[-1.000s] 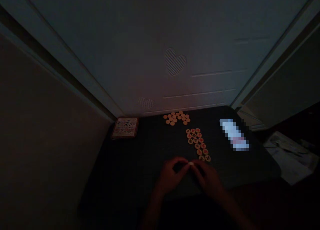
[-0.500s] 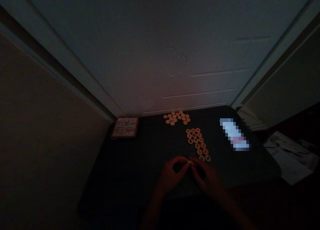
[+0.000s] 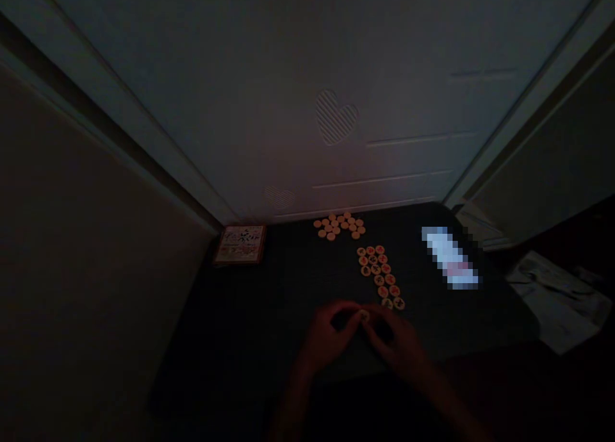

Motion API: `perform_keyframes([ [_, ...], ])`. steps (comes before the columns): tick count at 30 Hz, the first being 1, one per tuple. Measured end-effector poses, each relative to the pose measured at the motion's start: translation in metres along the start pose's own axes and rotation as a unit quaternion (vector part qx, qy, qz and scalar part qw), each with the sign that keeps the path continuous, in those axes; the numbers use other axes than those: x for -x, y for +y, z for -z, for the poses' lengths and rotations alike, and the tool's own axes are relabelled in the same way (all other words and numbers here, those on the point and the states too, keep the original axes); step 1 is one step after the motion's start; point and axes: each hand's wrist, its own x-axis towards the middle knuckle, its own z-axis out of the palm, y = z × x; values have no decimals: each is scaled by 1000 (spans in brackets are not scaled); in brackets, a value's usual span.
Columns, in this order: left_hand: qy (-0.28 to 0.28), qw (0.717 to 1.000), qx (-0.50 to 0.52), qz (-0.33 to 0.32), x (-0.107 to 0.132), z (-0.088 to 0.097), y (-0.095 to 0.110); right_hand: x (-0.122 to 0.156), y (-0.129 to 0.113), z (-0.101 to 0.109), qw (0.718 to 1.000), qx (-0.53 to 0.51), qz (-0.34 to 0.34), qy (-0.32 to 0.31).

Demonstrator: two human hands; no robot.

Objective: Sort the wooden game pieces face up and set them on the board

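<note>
Between the fingertips of both hands is a round Chinese chess piece (image 3: 364, 316), its marked face partly showing. My left hand (image 3: 331, 332) pinches it from the left, and my right hand (image 3: 395, 341) grips it from the right. Just beyond my fingers, several face-up Chinese chess pieces (image 3: 379, 280) with red or dark characters lie in close rows running away from me. Farther back, near the wall-side edge, a loose cluster of pale pieces (image 3: 335, 225) shows no readable marks.
A flat box (image 3: 240, 245) with a printed lid lies at the table's back left. On the right, a bright, pixelated oblong (image 3: 450, 257) rests on the dark table (image 3: 288, 282). A white panel with raised hearts (image 3: 336, 118) rises behind. Pale items (image 3: 560, 301) sit beyond the right edge.
The piece between my fingers has turned so that more of its marked face shows. Both hands stay in nearly the same place, and the pieces on the table have not moved.
</note>
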Motion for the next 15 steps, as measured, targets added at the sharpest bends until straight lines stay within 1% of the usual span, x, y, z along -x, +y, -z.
perform_keyframes([
  [7,-12,1000,-1,-21,0,2,3,1,4,-1,1000,-13,-9,-13],
  [10,-21,1000,-3,-17,0,2,3,0,3,-1,999,-17,-26,-17],
  [15,-7,1000,9,-1,1,0,1,0,2,0,999,-16,-34,-18],
])
